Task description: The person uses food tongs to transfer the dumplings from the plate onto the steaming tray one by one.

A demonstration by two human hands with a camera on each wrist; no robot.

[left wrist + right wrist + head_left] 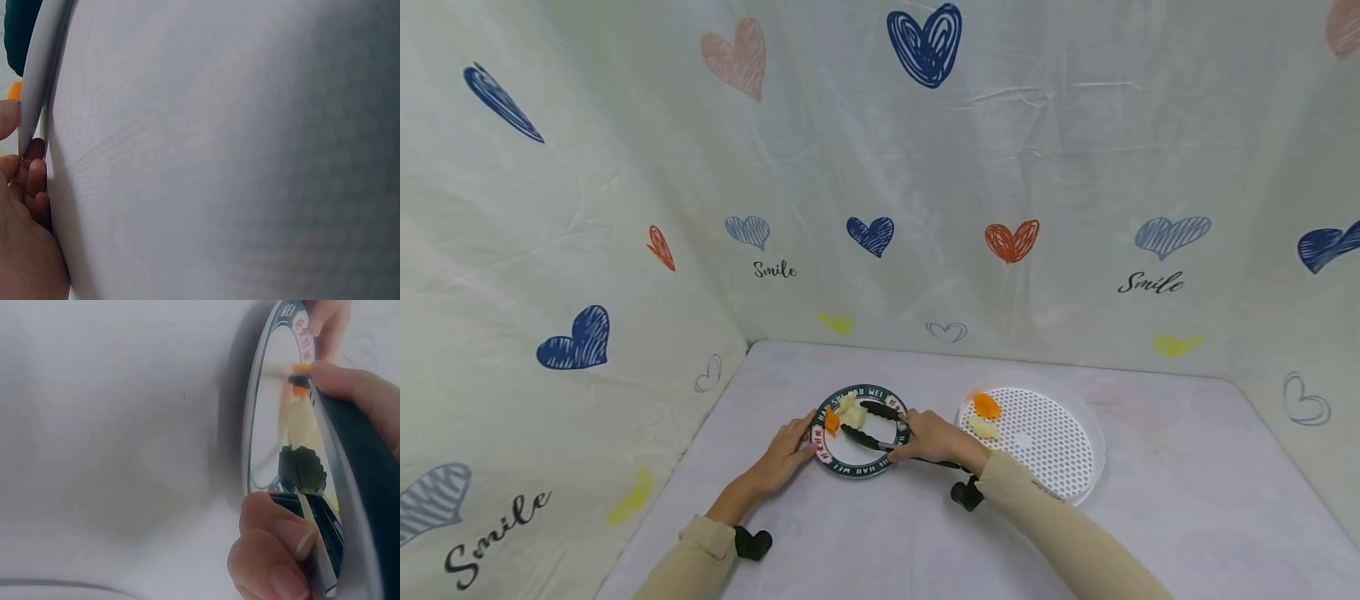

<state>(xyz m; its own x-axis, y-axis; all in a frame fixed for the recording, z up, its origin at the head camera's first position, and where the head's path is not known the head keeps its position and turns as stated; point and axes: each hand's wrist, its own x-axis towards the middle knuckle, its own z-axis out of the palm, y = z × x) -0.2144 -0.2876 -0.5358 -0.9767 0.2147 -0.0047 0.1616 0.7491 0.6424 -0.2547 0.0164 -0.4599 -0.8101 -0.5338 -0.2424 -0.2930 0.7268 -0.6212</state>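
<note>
My left hand [785, 458] pinches the left rim of a round plate [848, 468] with a dark green lettered border. In the left wrist view, its thumb and fingers lie on both sides of the rim [39, 69]. Black-tipped metal tongs [872, 440] are in my right hand [934, 437], arms spread apart over the plate. Several pale yellow chunks [854, 415] and an orange piece [831, 421] sit on the plate near the tong tips. The right wrist view shows the tongs [359, 469] held between thumb and fingers; whether the tips touch a chunk, I cannot tell.
A white perforated round tray [1052, 442] stands right of the plate, partly behind my right forearm. On it lie an orange piece [987, 406] and a pale yellow piece [983, 428]. A heart-printed curtain [940, 167] hangs behind the white-covered table [850, 542].
</note>
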